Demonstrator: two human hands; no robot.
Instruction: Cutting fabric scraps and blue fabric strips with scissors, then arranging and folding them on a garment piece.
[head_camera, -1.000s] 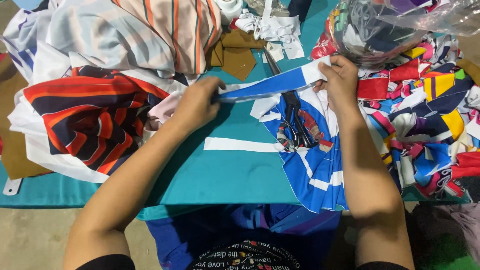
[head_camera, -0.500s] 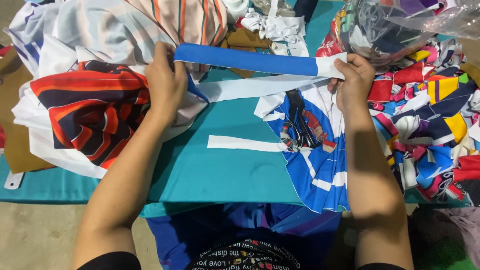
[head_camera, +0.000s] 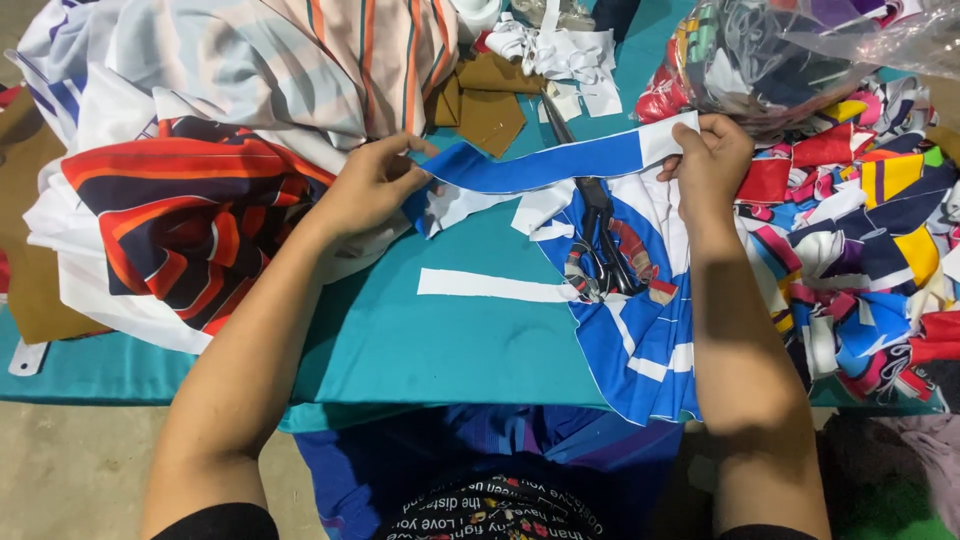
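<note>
Two bare hands hold a blue strip (head_camera: 545, 163) of cloth stretched between them above a teal table (head_camera: 420, 340). The left hand (head_camera: 370, 185) pinches the strip's left end, thumb on top and fingers curled beneath it, just over a striped red, orange and navy cloth (head_camera: 170, 225). The right hand (head_camera: 712, 160) grips the strip's white right end, its fingers folded around the cloth. The strip sags slightly in the middle and hangs just above a pair of black scissors (head_camera: 600, 235), which lie on a blue and white cloth (head_camera: 640, 350) spread over the table's near edge. A narrow white strip (head_camera: 490, 286) lies flat on the table left of the scissors. Behind the left hand a pale cloth with orange stripes (head_camera: 270, 65) is heaped up. Brown scraps (head_camera: 490, 100) and white scraps (head_camera: 565, 50) lie at the far edge of the table. To the right a heap of many-coloured pieces (head_camera: 870, 230) sits beside the right forearm, and a clear plastic bag (head_camera: 780, 55) of more pieces rests just beyond the right hand.
</note>
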